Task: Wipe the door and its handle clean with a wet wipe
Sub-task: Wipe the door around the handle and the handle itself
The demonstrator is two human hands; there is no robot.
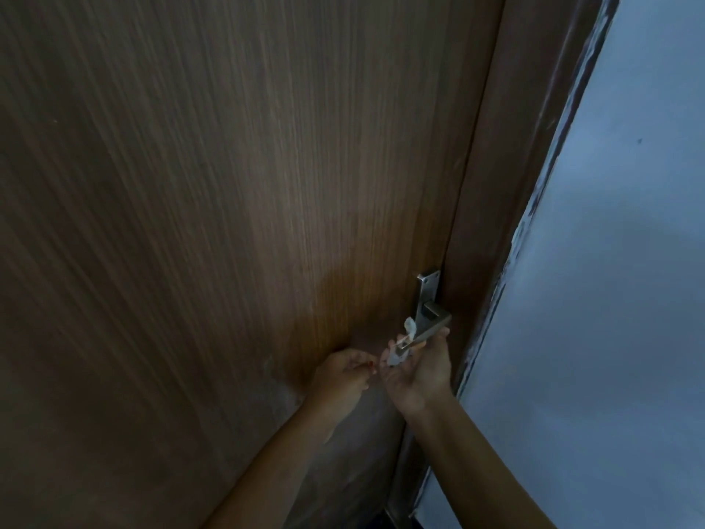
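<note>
Dim throughout. Warmer glow on the door (332,284) just left of the handle (429,318); cooler, brighter on the wall (610,261) at right. Soft everywhere, smeared toward the left edge, bowed along the door frame (492,185).

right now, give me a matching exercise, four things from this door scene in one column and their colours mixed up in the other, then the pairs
Things:
1. door
2. handle
3. wet wipe
4. wall

Colours:
a. white
b. silver metal
c. pale grey-blue
d. brown wood grain

Pairs: 1-d, 2-b, 3-a, 4-c
</note>
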